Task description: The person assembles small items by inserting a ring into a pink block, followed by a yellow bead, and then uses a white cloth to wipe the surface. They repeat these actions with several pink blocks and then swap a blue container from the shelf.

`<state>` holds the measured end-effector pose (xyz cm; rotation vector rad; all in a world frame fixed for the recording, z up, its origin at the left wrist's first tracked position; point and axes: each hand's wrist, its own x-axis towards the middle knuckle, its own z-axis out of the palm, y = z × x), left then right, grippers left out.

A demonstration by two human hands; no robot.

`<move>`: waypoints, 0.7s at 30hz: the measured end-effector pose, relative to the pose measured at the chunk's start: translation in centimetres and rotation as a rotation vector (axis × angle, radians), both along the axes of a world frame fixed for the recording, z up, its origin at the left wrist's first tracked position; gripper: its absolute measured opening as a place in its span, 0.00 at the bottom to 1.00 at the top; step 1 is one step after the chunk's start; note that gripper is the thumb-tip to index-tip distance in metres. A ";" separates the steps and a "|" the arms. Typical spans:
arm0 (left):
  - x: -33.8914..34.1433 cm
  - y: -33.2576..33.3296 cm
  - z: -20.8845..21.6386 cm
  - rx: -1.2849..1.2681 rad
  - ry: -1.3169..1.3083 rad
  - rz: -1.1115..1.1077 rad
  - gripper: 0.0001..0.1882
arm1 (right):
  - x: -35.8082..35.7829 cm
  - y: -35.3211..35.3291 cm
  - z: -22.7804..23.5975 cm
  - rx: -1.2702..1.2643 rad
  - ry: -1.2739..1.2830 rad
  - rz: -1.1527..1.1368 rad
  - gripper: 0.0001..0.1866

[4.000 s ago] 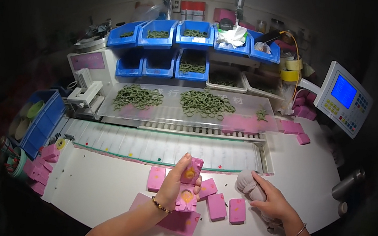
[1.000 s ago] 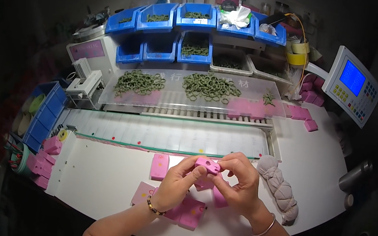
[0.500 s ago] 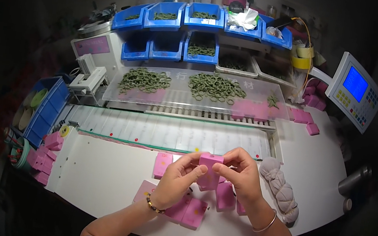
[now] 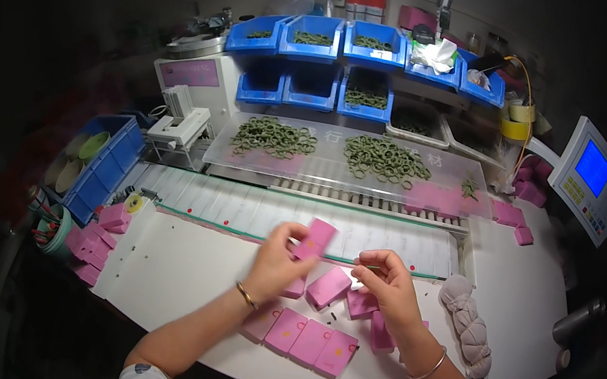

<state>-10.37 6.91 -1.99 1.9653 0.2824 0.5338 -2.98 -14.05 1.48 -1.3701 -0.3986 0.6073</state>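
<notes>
Seemingly midway: the left hand (image 4: 278, 266) clasps a pink block (image 4: 318, 237); right hand (image 4: 388, 287) apart, its hold unclear; four blocks (image 4: 310, 342) lined lower centre, loose blocks (image 4: 329, 288) remain.

The table (image 4: 174, 264) is bright, but the outer edges are nearly black. The lens bends the sides. The held block (image 4: 318, 236) looks slightly blurred.

2 hands (image 4: 275, 264), 8 blu rack bins (image 4: 309, 50)
</notes>
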 end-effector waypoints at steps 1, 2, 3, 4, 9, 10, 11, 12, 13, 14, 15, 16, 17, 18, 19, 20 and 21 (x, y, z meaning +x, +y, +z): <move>0.2 2.0 -0.4 -0.166 -0.011 0.045 0.25 | 0.1 -0.2 -0.2 0.003 0.001 0.006 0.18; 0.0 5.8 -2.1 -0.055 -0.014 0.162 0.23 | -0.1 0.0 0.1 -0.070 -0.114 0.026 0.19; 0.2 7.9 -2.1 0.068 -0.002 0.283 0.21 | 0.1 -0.3 -0.1 -0.158 -0.226 0.018 0.20; 0.2 10.4 -2.4 0.271 -0.031 0.379 0.19 | 0.4 -0.5 -0.4 -0.173 -0.284 0.004 0.21; -1.0 16.5 -2.5 0.594 0.145 0.570 0.16 | 0.9 0.5 -0.5 -0.285 -0.547 0.051 0.20; -1.0 17.0 -2.6 0.596 0.145 0.555 0.15 | 0.8 1.0 -0.3 -0.301 -0.627 0.081 0.20; -1.0 17.4 -2.7 0.596 0.146 0.562 0.15 | 0.7 1.6 0.0 -0.298 -0.629 0.087 0.20; -0.8 17.5 -2.7 0.568 0.131 0.538 0.16 | 0.5 2.3 0.3 -0.327 -0.670 0.122 0.21; -0.8 17.5 -2.6 0.541 0.115 0.517 0.16 | 0.4 3.0 0.5 -0.355 -0.711 0.159 0.21; -0.7 17.6 -2.5 0.526 0.128 0.512 0.17 | 0.3 3.7 0.0 -0.345 -0.813 0.172 0.20; -0.6 17.6 -2.4 0.524 0.129 0.521 0.17 | 0.2 4.5 -0.1 -0.342 -0.816 0.181 0.20; -0.6 17.6 -2.1 0.501 0.128 0.488 0.17 | 0.1 5.3 -0.1 -0.317 -0.904 0.208 0.19; -0.7 17.5 -1.9 0.479 0.126 0.455 0.17 | -0.2 6.1 0.1 -0.290 -0.994 0.236 0.18; -0.8 17.2 -1.2 0.533 0.193 0.468 0.17 | -0.6 7.0 0.5 -0.293 -0.957 0.266 0.16; -1.0 17.3 -1.3 0.533 0.194 0.483 0.17 | -0.8 8.0 0.5 -0.285 -0.962 0.277 0.16; -1.3 17.4 -1.4 0.538 0.143 0.503 0.17 | -1.0 8.9 0.4 -0.263 -0.986 0.338 0.16; -1.4 17.5 -1.5 0.543 0.092 0.519 0.17 | -1.2 9.8 0.2 -0.244 -1.006 0.397 0.15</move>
